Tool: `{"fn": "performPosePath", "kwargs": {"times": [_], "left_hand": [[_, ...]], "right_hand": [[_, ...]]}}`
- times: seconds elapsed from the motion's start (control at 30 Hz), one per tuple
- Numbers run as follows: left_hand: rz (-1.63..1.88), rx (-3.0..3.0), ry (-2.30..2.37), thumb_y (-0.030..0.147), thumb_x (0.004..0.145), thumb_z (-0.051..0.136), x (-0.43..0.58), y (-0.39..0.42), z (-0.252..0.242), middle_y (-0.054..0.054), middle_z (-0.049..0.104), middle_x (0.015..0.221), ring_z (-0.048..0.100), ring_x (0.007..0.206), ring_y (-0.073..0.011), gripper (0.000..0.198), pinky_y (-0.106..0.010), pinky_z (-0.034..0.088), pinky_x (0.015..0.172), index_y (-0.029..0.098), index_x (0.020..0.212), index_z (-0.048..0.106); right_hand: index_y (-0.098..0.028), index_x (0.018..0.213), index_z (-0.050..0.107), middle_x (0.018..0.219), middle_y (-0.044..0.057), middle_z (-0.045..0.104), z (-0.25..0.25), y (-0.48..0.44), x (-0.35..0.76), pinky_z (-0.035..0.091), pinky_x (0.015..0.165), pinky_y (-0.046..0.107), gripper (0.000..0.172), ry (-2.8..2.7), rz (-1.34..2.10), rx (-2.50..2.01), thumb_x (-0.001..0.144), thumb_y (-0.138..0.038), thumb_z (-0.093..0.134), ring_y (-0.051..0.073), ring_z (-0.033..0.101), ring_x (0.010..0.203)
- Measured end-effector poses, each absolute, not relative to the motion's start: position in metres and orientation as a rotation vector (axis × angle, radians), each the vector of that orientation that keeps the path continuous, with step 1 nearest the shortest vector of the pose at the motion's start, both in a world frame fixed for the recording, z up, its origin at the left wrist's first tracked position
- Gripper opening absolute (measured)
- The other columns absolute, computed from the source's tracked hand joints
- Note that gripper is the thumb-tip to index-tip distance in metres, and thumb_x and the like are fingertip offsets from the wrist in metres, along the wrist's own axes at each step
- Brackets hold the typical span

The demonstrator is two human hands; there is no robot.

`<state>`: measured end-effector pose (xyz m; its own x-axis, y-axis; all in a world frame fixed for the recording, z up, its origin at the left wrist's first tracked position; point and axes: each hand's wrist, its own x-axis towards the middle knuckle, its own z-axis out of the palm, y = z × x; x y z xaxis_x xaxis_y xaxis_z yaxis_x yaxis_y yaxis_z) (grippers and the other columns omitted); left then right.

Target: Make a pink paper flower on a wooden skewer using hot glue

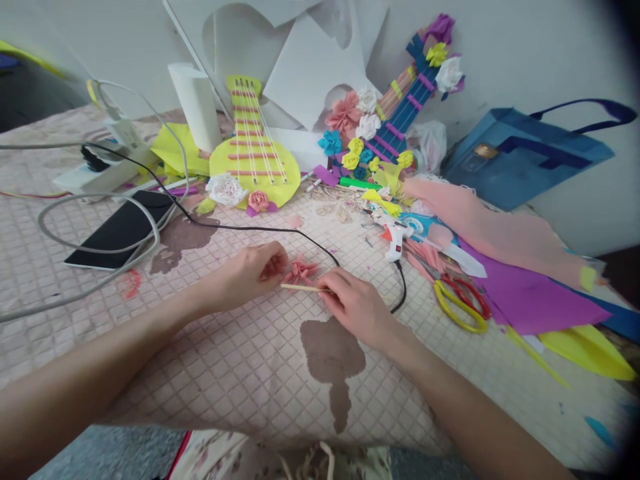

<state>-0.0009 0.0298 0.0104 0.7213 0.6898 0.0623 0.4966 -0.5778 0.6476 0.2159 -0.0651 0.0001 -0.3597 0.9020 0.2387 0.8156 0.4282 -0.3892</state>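
A fringed pink paper flower (pixel 300 269) lies on the quilted cloth between my hands. My right hand (pixel 356 303) pinches a thin pale wooden stick (pixel 302 288), which points left across the near side of the flower. At the flower's left edge, my left hand (pixel 256 268) is closed with its fingers curled. Its fingertips are close to the stick's tip, and whatever they may pinch is hidden. A black cord (pixel 260 229) passes just behind the flower and under the right hand's side.
Behind stand a yellow paper guitar (pixel 255 160) and a blue one (pixel 400 127) with paper flowers. A white glue gun (pixel 396 241), scissors (pixel 463 300) and purple paper (pixel 530 293) lie to the right. A black tablet-like slab (pixel 123 230) and power strip (pixel 95 175) are left.
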Motion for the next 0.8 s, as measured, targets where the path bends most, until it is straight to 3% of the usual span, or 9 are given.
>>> {"fn": "performPosePath", "kwargs": {"times": [0.13, 0.53, 0.8], "left_hand": [[0.443, 2.418, 0.852, 0.029, 0.084, 0.054, -0.003, 0.03, 0.013, -0.002, 0.061, 0.087, 0.055, 0.071, -0.0114, 0.015, -0.022, 0.042, 0.063, 0.017, 0.093, 0.054], [0.457, 2.391, 0.825, 0.018, 0.083, 0.052, 0.0, 0.033, 0.002, 0.003, 0.055, 0.071, 0.049, 0.059, -0.0078, 0.002, -0.021, 0.039, 0.057, 0.016, 0.082, 0.051], [0.509, 2.564, 0.536, 0.008, 0.08, 0.05, -0.005, 0.031, 0.02, -0.003, 0.054, 0.093, 0.052, 0.09, -0.0137, 0.014, -0.026, 0.043, 0.08, 0.016, 0.09, 0.054]], "right_hand": [[-0.02, 0.09, 0.05, 0.092, 0.002, 0.056, -0.001, -0.065, 0.214, 0.044, 0.067, 0.024, 0.008, -2.251, 0.229, -1.454, 0.09, -0.015, 0.043, 0.012, 0.055, 0.077], [-0.02, 0.088, 0.05, 0.094, 0.003, 0.056, -0.004, -0.065, 0.211, 0.045, 0.068, 0.024, 0.008, -2.244, 0.204, -1.451, 0.088, -0.013, 0.046, 0.012, 0.056, 0.08], [-0.02, 0.089, 0.05, 0.093, 0.003, 0.057, -0.004, -0.064, 0.211, 0.045, 0.066, 0.025, 0.009, -2.242, 0.204, -1.481, 0.087, -0.013, 0.045, 0.013, 0.055, 0.079]]}}
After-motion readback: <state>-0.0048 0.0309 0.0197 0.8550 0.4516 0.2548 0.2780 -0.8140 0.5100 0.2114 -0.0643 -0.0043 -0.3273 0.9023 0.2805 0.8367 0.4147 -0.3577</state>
